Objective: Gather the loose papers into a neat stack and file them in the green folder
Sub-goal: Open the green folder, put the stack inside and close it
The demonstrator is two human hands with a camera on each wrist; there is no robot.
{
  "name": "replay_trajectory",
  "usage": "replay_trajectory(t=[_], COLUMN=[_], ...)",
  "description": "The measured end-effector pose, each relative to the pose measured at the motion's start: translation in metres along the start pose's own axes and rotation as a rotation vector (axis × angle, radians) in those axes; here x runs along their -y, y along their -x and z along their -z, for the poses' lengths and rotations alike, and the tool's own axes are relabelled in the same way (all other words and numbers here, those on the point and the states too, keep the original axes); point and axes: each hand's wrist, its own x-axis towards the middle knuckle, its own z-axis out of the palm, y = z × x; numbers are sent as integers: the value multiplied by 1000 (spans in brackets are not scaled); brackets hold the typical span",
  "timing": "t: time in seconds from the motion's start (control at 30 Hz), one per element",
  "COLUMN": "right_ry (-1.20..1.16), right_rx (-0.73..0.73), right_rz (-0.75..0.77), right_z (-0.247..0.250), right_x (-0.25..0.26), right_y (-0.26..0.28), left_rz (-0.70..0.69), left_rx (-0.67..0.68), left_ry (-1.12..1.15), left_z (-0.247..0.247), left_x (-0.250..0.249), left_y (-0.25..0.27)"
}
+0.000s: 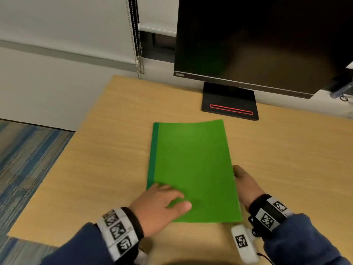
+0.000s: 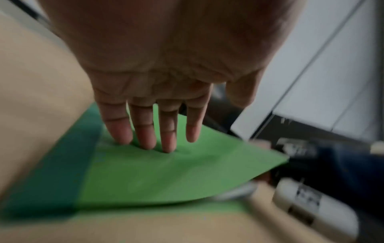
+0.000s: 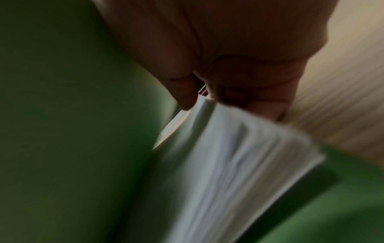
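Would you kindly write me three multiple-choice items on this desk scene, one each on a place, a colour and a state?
1. Where does the left hand rest?
A. on the green folder's near left corner
B. on the monitor stand
C. on the carpet

2. What colour is the strip along the folder's spine edge?
A. red
B. darker green
C. white

3. How is the folder's front cover at its right edge?
A. taped shut
B. torn off
C. lifted, with papers showing beneath

Answers:
1. A, since the head view shows straight fingers pressing on the cover there.
2. B, as the head view shows a darker band on the left.
3. C, because the right wrist view shows the right hand at the raised cover over white sheets.
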Motion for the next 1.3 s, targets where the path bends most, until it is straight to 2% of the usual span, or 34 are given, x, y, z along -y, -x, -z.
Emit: replay_trajectory(t=[0.07,0.1,0.2,0.27,0.37,0.53,0.67,0.8,0.87,0.93,1.03,1.17,1.3], right_ry=[-36,-92,-208,-242,-271,-315,-329,-226,-227,-286,-329,-336,-307], right_rx=[-110,-134,-60,2,4,-22,-7,8,74,147,190,71,-100], right_rz=[12,6,-54,-67,-69,-81,-97,-90,-145,-225,-294,-266,-252], right_z=[10,15,20,16,9,8,10,14,12,11,14,42,109], right_x=[-8,-11,-19,-21,-22,-21,-23,-29,-29,-33,-48,-78,-111], right_y=[10,16,37,47,49,52,55,58,60,60,59,57,65], left_rz=[42,53,226,375,511,477,459,454,422,403,384,366,425], left_rx=[8,-35,-330,-483,-440,-467,-334,-304,-310,-296,-311,-427,-520], left_ry=[-134,-140,17,237,660,756,913,1133,1180,1164,1003,620,449], left_z=[-11,-11,-4,3,4,5,0,-6,-9,-15,-28,-49,-62], left_x=[1,3,30,45,49,43,44,50,53,54,49,38,30], left_y=[-8,-7,-3,-3,-7,-9,-4,1,5,7,6,-1,0])
